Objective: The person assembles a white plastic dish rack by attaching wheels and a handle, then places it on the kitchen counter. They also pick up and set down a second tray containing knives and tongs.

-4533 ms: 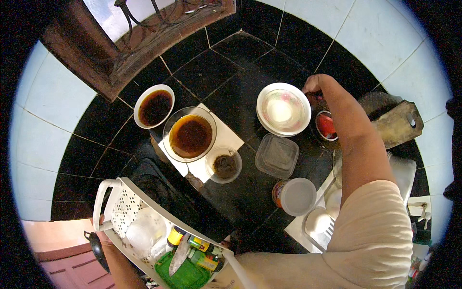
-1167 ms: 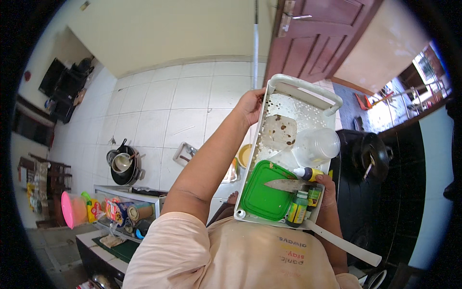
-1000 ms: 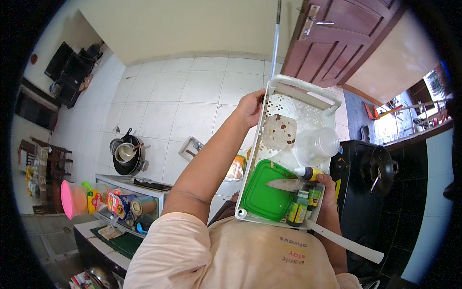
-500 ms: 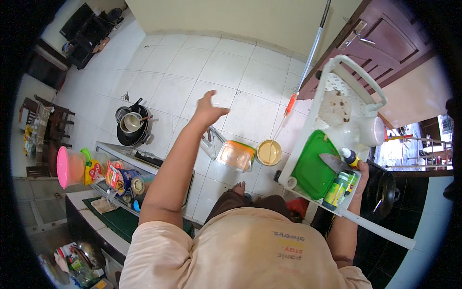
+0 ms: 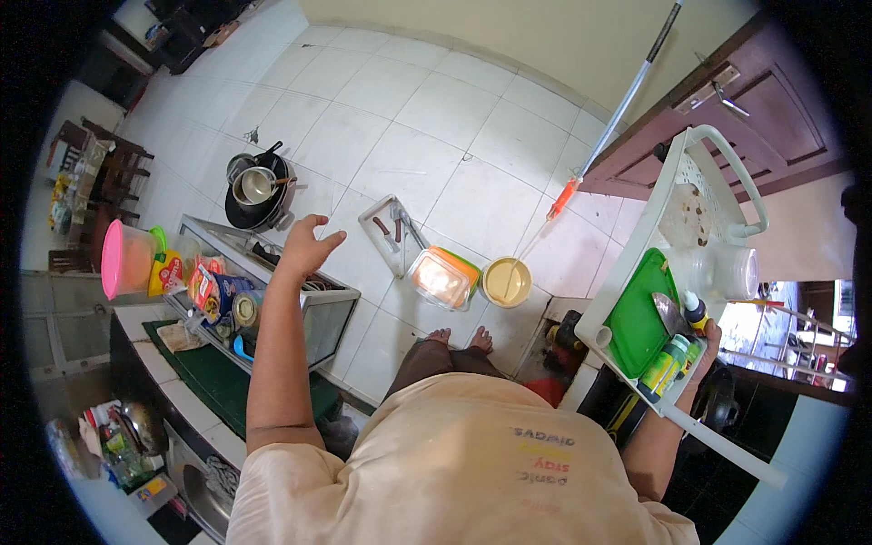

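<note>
My left hand [image 5: 307, 248] is empty, its thumb and fingers apart, reaching out above the glass-sided metal rack [image 5: 338, 295]. My right hand [image 5: 708, 350] grips the edge of a tilted white plastic shelf rack [image 5: 595, 309]. On this rack lie a green lid [image 5: 627, 309], a knife blade [image 5: 668, 315], a dark bottle with a white tip [image 5: 695, 311], a green bottle [image 5: 665, 365] and clear plastic containers [image 5: 734, 271]. The bottles sit right beside my right fingers, which they partly hide.
On the floor stand a tray with knives [image 5: 380, 238], an orange-rimmed container [image 5: 443, 280], a yellow tub [image 5: 507, 283] and stacked pots [image 5: 258, 185]. A long pole [image 5: 618, 118] leans near the brown door [image 5: 772, 100]. Food packets [image 5: 211, 292] and a pink-lidded jar [image 5: 132, 259] top the counter at left.
My left hand has moved left and back, from over the floor to over the glass-sided rack, uncovering the knife tray. My right hand keeps its hold on the white rack, which appears farther right.
</note>
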`<state>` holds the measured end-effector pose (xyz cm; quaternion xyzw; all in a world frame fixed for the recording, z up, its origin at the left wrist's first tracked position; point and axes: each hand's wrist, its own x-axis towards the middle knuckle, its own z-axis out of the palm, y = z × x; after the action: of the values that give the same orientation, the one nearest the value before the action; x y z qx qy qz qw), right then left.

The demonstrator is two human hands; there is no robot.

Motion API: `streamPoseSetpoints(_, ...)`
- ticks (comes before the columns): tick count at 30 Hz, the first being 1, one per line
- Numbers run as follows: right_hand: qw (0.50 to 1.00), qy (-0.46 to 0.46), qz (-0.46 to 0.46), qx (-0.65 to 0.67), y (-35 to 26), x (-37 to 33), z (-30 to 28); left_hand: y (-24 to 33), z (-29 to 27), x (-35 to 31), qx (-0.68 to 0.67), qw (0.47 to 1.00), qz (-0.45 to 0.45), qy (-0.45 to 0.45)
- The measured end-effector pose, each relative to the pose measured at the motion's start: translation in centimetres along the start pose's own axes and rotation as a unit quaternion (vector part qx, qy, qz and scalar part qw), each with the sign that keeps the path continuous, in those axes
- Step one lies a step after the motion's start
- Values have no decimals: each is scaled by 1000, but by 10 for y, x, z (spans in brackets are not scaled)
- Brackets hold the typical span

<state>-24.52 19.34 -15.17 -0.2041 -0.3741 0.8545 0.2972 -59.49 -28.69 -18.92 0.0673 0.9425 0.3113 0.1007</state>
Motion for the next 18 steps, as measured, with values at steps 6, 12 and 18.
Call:
streamPoseSetpoints(6,999,-43,11,-20,-8,20,6,-32,48,-24,102,979,22,-173)
streamPoseSetpoints(12,1000,-25,-15,-7,2,47,18,-84,77,-16,139,965,-41,-217)
streamPoseSetpoints(18,999,-34,-5,-26,44,70,79,-141,78,-2,194,939,-52,-279)
